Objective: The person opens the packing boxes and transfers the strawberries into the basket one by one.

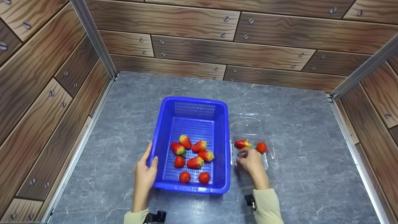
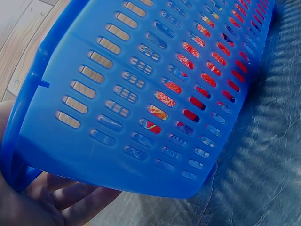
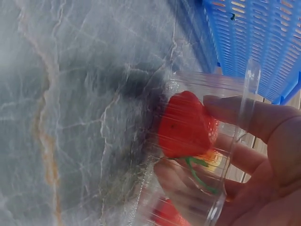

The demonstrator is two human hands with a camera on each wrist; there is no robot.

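My left hand grips the left rim of a blue plastic basket, thumb over the edge and fingers outside below it. Several red-and-yellow strawberries and three round red fruits lie in its nearer half. To its right, my right hand reaches down into a clear plastic box. In the right wrist view, thumb and fingers pinch a round red fruit with a green stem, seen through the box wall. Another strawberry and a round red fruit lie beside the fingertips.
The box's clear lid lies folded back behind it. Grey marbled tabletop surrounds basket and box. Wood-patterned panels wall in the back and both sides, with metal posts at the corners.
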